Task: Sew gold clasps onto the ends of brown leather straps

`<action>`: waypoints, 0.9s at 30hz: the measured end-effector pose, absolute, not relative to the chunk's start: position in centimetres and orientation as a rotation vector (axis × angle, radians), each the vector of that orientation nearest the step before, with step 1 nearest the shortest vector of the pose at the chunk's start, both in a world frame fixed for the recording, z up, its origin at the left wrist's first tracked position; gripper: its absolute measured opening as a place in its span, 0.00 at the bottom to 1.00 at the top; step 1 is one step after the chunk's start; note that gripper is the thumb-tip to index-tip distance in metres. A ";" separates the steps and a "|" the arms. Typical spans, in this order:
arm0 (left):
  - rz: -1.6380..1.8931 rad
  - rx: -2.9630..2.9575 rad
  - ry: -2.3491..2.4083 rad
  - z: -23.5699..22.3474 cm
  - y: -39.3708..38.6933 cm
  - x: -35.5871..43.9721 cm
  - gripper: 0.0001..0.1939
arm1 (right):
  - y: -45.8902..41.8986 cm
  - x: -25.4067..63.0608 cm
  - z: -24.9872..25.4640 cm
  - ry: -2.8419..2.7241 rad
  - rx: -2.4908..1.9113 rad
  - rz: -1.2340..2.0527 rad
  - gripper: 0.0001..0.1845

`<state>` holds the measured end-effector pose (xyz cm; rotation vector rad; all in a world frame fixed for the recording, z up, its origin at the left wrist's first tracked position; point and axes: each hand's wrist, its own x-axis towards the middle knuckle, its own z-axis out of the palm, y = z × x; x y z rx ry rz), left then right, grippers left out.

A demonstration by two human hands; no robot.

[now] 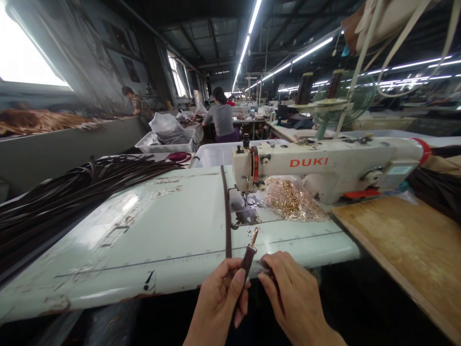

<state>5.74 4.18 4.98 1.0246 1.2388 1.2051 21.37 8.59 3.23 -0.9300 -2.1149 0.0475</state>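
My left hand (220,293) is closed round the end of a thin dark brown leather strap (226,216), thumb pressed on it. A gold metal clasp (254,238) sits on the strap's tip and points toward the needle. My right hand (291,293) is closed beside it, fingertips pinching at the strap end; what lies between them is hidden. The strap runs straight away across the white sewing table (162,230). The white DUKI sewing machine (324,166) stands behind, its needle area (247,197) just beyond the clasp.
A clear bag of gold clasps (293,199) lies under the machine arm. A heap of dark straps (72,187) covers the table's left. A wooden board (406,245) is at right. Thread cones (305,89) stand above. A seated person (222,117) works further back.
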 end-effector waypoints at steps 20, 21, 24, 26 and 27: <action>1.220 1.030 1.190 5.2 4.0 5.8 0.20 | 8.6 21.0 2.8 -2.073 -0.948 0.203 0.08; 1.221 1.034 1.191 5.1 3.9 5.8 0.19 | 8.6 20.9 2.9 -2.085 -0.945 0.168 0.07; 1.224 1.052 1.208 5.0 3.8 5.8 0.17 | 8.6 20.7 3.3 -2.098 -0.930 0.110 0.06; 1.226 1.069 1.223 4.9 3.8 5.8 0.17 | 8.6 20.6 3.6 -2.093 -0.924 0.106 0.06; 1.224 1.076 1.228 4.9 3.8 5.8 0.16 | 8.6 20.6 3.6 -2.091 -0.918 0.106 0.05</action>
